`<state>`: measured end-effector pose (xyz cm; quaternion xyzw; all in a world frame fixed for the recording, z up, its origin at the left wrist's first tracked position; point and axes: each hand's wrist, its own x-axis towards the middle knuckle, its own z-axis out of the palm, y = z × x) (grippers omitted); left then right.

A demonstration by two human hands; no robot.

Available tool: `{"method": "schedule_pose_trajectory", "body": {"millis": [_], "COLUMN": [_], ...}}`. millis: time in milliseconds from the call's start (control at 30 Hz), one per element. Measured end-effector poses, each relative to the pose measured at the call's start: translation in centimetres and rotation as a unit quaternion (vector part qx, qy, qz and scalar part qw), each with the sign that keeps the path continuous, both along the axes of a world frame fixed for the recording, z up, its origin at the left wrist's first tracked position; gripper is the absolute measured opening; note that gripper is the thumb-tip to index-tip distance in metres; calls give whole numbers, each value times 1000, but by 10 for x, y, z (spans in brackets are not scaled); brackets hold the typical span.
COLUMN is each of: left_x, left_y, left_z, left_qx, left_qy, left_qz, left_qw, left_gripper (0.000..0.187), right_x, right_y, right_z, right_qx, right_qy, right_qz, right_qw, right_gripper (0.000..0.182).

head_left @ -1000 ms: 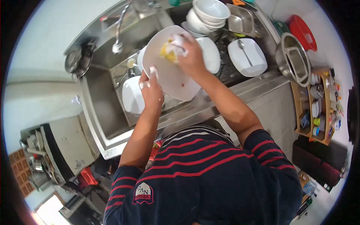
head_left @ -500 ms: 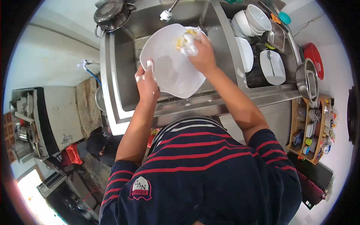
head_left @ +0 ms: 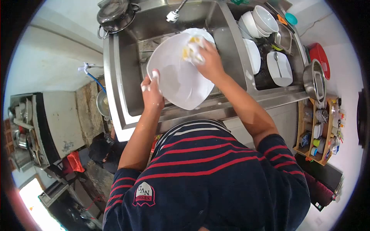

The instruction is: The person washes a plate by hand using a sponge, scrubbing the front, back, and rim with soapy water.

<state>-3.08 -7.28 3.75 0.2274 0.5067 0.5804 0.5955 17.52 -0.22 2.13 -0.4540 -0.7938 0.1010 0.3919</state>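
A person in a striped shirt (head_left: pixel 208 184) stands at a steel sink, holding a white dish (head_left: pixel 169 77) tilted over the near part of the basin. The left hand (head_left: pixel 152 94) is clamped on the dish's left edge, suds on its thumb. The right hand (head_left: pixel 211 63) is closed around a foamy yellow sponge (head_left: pixel 185 53), pressed to the dish's upper right. The step in hand appears to be scrubbing the inner face; another stroke would call for a firm left grip, since wet glaze is probably slippery. The dish is smooth, glossy and shallow, squarish with rounded corners; the sponge looks soft under clumped lather. To the right, rounded white bowls (head_left: pixel 266 19) are stacked near a squarish plate (head_left: pixel 284 75) bearing a shiny metal spoon (head_left: pixel 278 63).
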Motion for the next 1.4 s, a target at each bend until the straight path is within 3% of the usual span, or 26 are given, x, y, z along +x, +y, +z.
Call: {"method": "schedule_pose_trajectory", "body": {"millis": [67,133,167,233,267,333,400,533,567,633,667,767,833,867,1000,1133,1267,1333,1400], "left_x": [12,12,8,-4,-8,-16,-16,-10,-8,-7,-4,-4,-6,-7,-7,2,-8,-13,-19], "left_y": [2,8,10,15,17,15,10,10,11,13,14,16,16,14,6,4,12,15,16], "left_z": [-3,-1,2,15,22,23,25,27,24,23,23,20,19,20,9,-4,-6,-1,10], "left_qx": [16,28,28,54,13,21,45,38,28,22,37,50,50,43,31,66,63,67,47], "left_qy": [7,19,19,-46,-42,-33,-35,-13,8,32,46,34,9,-2,-4,42,67,-28,-42], "left_qz": [7,31,30,44,89,88,77,54,57,63,74,96,103,80,-4,-35,-38,-18,5], "left_qw": [1000,999,999,997,995,995,995,998,998,997,995,994,993,996,1000,996,995,997,998], "left_gripper": [39,36,36,40,43,43,40,37,35,34,33,32,32,31,31,36,37,41,43], "right_x": [-24,-48,-59,-60,-51,-18,12,52,58,63,66,44,23,16,1,-36,-69,-72,-59], "right_y": [8,-3,-13,-46,-52,-63,-50,-8,0,13,14,-21,-47,-58,-25,6,-11,-30,-51], "right_z": [13,21,11,33,32,22,9,-6,-9,-11,-12,-10,-8,-8,-24,-4,15,16,17], "right_qx": [-5,43,44,-2,-2,-54,28,27,26,-13,-38,-23,-13,-41,-29,3,6,2,-5], "right_qy": [44,63,56,53,54,-48,-40,-96,-96,61,118,98,58,1,10,53,103,64,35], "right_qz": [-48,50,49,138,142,199,169,-55,-57,-168,-162,-144,4,21,-99,-98,9,85,142], "right_qw": [998,996,996,989,988,977,984,993,993,984,979,985,998,999,995,994,995,994,989], "right_gripper": [42,46,44,42,42,39,37,36,36,33,33,38,40,42,46,50,51,50,50]}}
